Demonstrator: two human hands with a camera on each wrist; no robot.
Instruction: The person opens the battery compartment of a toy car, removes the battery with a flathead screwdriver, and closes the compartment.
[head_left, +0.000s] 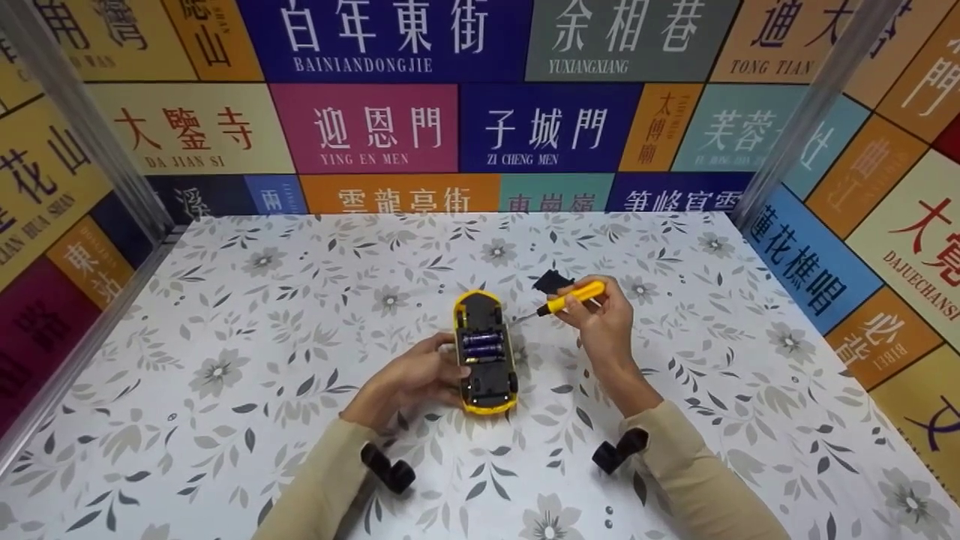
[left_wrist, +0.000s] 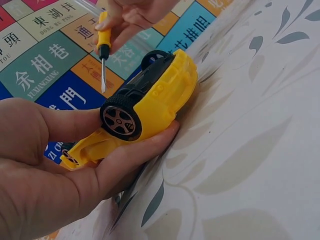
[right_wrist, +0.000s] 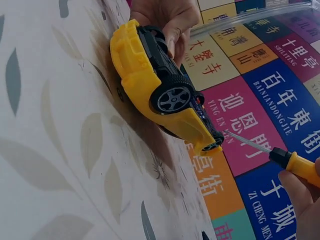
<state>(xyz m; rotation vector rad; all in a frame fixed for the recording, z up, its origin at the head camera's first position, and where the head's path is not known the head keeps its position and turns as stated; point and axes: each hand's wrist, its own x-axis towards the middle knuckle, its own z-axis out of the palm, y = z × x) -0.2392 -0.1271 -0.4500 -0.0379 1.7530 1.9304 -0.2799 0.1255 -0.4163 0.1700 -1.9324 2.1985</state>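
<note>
A yellow toy car (head_left: 486,386) lies wheels up, its black underside facing me. Several dark batteries (head_left: 484,346) sit side by side in the open compartment at its middle. My left hand (head_left: 416,375) grips the car by its left side, thumb near a wheel (left_wrist: 120,118) and fingers along the yellow body. My right hand (head_left: 606,326) holds a screwdriver (head_left: 574,298) with a yellow handle and black collar. Its metal tip points toward the car's right edge, close beside it. Beyond the right hand a black battery cover (head_left: 553,282) lies on the table, partly overlapped by the fingers.
A white tablecloth (head_left: 300,300) with grey flowers and leaves covers the table. Panels (head_left: 364,127) of coloured signs stand along the back and both sides, with clear posts at the corners. Small black wrist mounts (head_left: 388,469) are on both sleeves.
</note>
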